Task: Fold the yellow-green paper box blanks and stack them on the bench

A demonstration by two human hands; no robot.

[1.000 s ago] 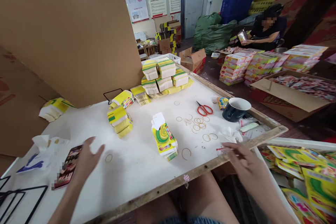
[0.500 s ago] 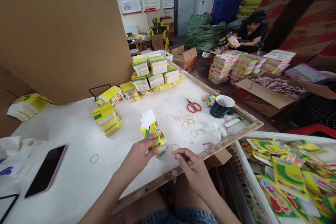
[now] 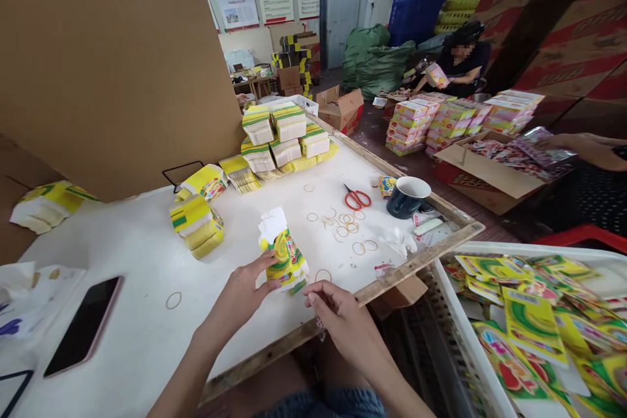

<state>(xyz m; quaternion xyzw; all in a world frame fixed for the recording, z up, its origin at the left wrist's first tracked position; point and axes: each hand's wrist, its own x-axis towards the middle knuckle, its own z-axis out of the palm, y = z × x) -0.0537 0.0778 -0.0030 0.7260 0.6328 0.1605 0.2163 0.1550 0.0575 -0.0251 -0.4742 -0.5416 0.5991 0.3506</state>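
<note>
My left hand (image 3: 252, 284) grips a small stack of flattened yellow and green printed cartons (image 3: 284, 258) on the white table, fingers on one side and thumb at the lower edge. White flaps stick out at the stack's far end. My right hand (image 3: 337, 313) is closed in a pinch close to the stack's near right corner; whatever its fingertips hold, if anything, is too small to make out. Just beyond those fingertips lies a rubber band (image 3: 323, 276). Several more rubber bands (image 3: 347, 225) are scattered farther back, and a single one (image 3: 173, 300) lies to the left.
Red-handled scissors (image 3: 357, 198) and a dark mug (image 3: 409, 197) stand toward the right edge. Bundled cartons (image 3: 279, 134) are piled at the back, with another bundle (image 3: 196, 225) left. A phone (image 3: 84, 325) lies far left. A white crate (image 3: 448, 313) of cartons is right. Two co-workers sit beyond.
My right hand has moved left toward the carton stack, leaving the nearby rubber band on the table. My left hand stays on the stack, which has turned slightly. The view has shifted a little.
</note>
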